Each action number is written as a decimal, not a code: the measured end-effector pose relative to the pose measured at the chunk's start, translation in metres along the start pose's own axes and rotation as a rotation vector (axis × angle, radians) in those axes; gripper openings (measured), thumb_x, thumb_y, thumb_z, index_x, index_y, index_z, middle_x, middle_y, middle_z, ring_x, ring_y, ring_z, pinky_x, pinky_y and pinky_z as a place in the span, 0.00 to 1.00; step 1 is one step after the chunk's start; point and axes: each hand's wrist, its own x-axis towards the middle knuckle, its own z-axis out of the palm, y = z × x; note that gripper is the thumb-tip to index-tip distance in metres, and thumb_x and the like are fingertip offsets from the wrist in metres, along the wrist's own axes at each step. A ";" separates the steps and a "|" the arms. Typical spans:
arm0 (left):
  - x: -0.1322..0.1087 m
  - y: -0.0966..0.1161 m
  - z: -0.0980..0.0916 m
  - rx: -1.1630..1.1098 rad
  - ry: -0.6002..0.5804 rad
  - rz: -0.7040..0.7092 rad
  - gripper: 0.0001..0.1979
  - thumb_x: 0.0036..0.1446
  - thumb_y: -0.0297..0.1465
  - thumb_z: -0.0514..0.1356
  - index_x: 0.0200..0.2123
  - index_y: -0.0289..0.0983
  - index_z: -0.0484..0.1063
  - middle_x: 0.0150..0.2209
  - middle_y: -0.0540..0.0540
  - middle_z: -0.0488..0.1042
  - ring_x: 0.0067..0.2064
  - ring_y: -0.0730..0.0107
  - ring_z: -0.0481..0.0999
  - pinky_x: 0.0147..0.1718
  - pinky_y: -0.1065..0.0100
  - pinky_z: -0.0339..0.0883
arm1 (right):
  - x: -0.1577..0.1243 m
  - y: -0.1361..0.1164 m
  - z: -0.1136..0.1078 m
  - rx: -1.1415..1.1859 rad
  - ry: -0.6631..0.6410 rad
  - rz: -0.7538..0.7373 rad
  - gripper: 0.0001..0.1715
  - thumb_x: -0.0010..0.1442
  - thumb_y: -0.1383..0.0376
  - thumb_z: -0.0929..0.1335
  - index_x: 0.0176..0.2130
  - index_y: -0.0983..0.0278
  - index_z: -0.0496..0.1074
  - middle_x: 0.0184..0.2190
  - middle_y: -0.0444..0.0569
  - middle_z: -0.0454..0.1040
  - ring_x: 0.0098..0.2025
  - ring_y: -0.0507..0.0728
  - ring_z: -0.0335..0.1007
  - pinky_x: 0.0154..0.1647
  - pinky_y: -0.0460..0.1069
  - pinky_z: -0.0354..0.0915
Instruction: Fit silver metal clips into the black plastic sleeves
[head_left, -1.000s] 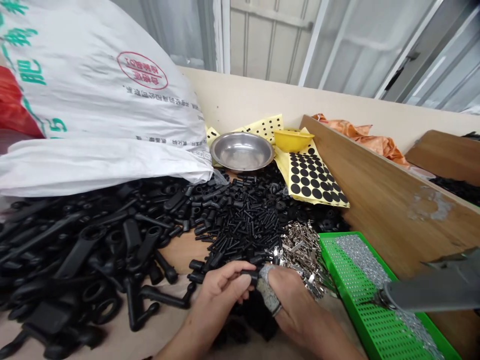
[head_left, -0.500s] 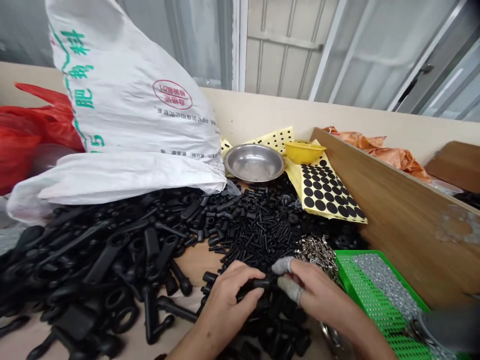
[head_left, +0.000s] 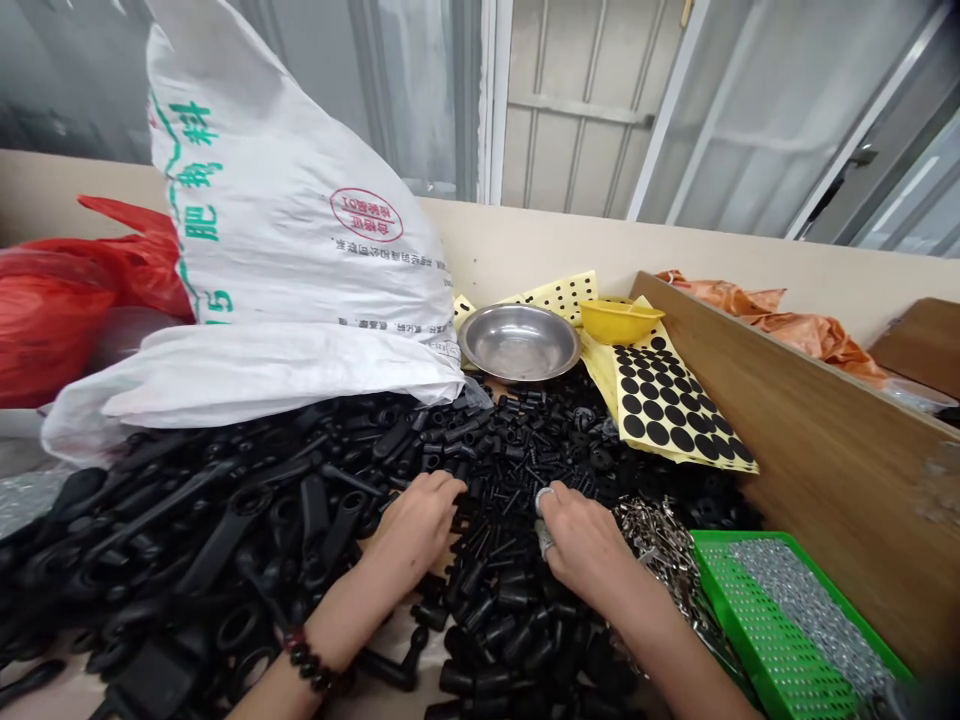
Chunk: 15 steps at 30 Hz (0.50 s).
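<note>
My left hand (head_left: 415, 520) rests palm down on a heap of small black plastic tubes and screws (head_left: 517, 470), its fingers curled into the parts. My right hand (head_left: 581, 540), with cloth-wrapped fingertips, lies beside it on the same heap, fingers bent into the pieces. What either hand grips is hidden. To the left spreads a pile of long black handles with ring ends (head_left: 210, 520). A clump of shiny metal clips (head_left: 660, 530) lies just right of my right hand.
A big white printed sack (head_left: 285, 270) lies behind the piles, with a red bag (head_left: 60, 320) at the left. A steel bowl (head_left: 519, 342), a yellow bowl (head_left: 619, 320), yellow sheets of black round pads (head_left: 675, 410), a wooden divider (head_left: 817, 430) and a green perforated tray (head_left: 795, 620) stand to the right.
Both hands have let go of the black piece held between them and moved forward onto the heap of small parts. The view has tilted up. The grey tool at the right has left view.
</note>
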 end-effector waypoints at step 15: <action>0.031 0.017 0.013 -0.267 0.015 -0.143 0.15 0.49 0.21 0.53 0.40 0.36 0.72 0.34 0.42 0.75 0.40 0.56 0.72 0.42 0.59 0.61 | 0.008 0.000 0.002 0.059 0.066 -0.061 0.17 0.45 0.79 0.61 0.36 0.67 0.65 0.37 0.55 0.67 0.39 0.61 0.61 0.39 0.53 0.62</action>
